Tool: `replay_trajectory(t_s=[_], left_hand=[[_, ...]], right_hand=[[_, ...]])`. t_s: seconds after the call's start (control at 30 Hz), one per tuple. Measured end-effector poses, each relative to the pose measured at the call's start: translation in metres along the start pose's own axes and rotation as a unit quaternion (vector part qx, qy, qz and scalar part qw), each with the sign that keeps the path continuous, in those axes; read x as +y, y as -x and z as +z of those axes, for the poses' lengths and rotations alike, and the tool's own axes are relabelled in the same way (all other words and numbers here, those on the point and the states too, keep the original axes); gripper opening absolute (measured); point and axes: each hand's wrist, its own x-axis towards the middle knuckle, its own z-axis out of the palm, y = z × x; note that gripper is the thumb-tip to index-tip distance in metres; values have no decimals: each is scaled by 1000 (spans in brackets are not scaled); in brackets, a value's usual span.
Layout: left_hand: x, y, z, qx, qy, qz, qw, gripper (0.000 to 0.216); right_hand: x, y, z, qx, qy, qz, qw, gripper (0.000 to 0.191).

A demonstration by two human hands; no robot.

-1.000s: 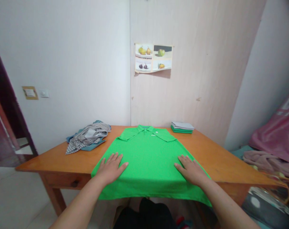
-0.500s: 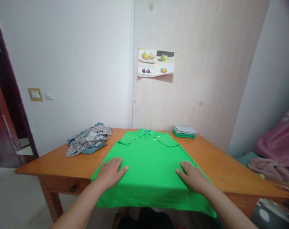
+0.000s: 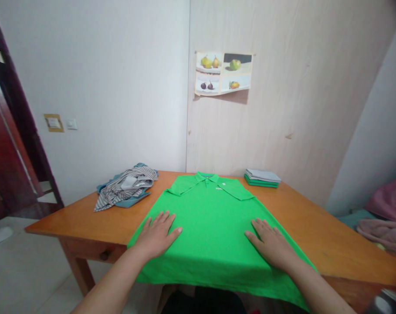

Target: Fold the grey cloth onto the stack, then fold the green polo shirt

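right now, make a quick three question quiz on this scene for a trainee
1. True or false: the green polo shirt hangs over the near edge of the table.
2. What lies on the table, right of the shirt: a) crumpled striped garment b) stack of folded garments c) fruit poster?
3. How do the left hand and right hand rest?

Key: 1 true; 2 b; 3 palms down, thumbs towards each other.
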Motion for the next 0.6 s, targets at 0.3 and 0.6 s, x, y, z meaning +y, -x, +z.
replay_trajectory(t_s=[0.3,0.6], left_hand=[[3,-6,-10,26,15,8,1000,70],[-6,-30,-10,14,10,17,1000,71]], right_hand=[[-3,-12,1,10,-27,6,1000,78],[-11,-48,-1,23,-27,-5,999,81]])
